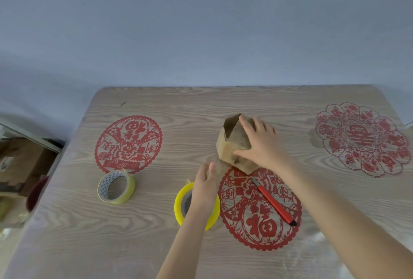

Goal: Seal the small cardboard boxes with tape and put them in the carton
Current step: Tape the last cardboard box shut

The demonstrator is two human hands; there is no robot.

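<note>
- Wood-grain desk against a plain blue-grey wall, with red paper-cuts stuck on top.
- Box sits mid-desk on the far rim of the near paper-cut. Its flaps are up, so it is not sealed yet.
- Right hand lies over the box with its fingers splayed wide: one on the tall flap, the thumb on the near face.
- Left hand hovers over the yellow roll, fingers straight and together, holding nothing I can make out.
- Pale roll is further left; the knife lies just right of the yellow roll.
- Step in hand, my read: close the flaps, then tape.
- Fold the flaps flat and flush first, and keep the right hand's weight on the seam so the box doesn't skate.
- Find the tape's free end before lifting the roll. Lay the strip along the seam, run it over both edges and rub it down.
- Risk: flaps springing back up under the tape.
- Brown shape off the desk's left edge may be the carton; I cannot tell.
</note>
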